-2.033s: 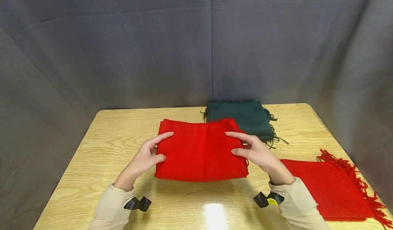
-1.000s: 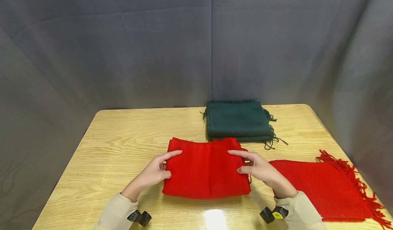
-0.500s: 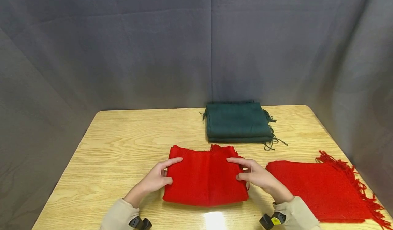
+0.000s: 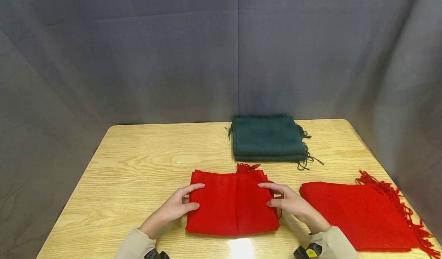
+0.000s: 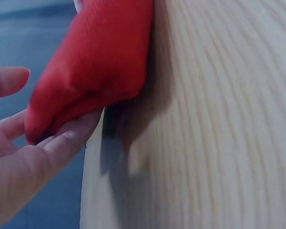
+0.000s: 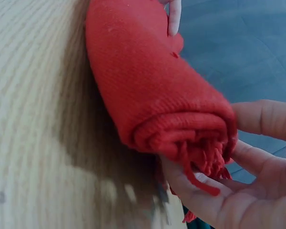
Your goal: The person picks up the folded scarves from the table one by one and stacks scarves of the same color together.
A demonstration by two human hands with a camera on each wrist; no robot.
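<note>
A folded red scarf [image 4: 231,205] is held between both hands at the front middle of the table. My left hand [image 4: 177,203] grips its left end, and my right hand [image 4: 288,201] grips the right end. In the left wrist view, fingers [image 5: 69,136] support the scarf from beneath, and a shadow lies on the wood below it. Seen from the right wrist, the scarf's end [image 6: 181,129] shows rolled layers with loose fringe, with fingers [image 6: 181,183] of the right hand under it. Red fringe [image 4: 246,167] also sticks out at the far edge.
Behind the held scarf, a folded dark green fringed scarf [image 4: 267,138] lies on the wooden table [image 4: 138,167]. Another red fringed scarf [image 4: 359,216] lies flat at the right, close to the right forearm. A grey curtain [image 4: 172,67] encloses the back and sides.
Both hands have brought the red scarf nearer to the person and lower. The green scarf is now uncovered, and red fringe has appeared at the held scarf's far edge.
</note>
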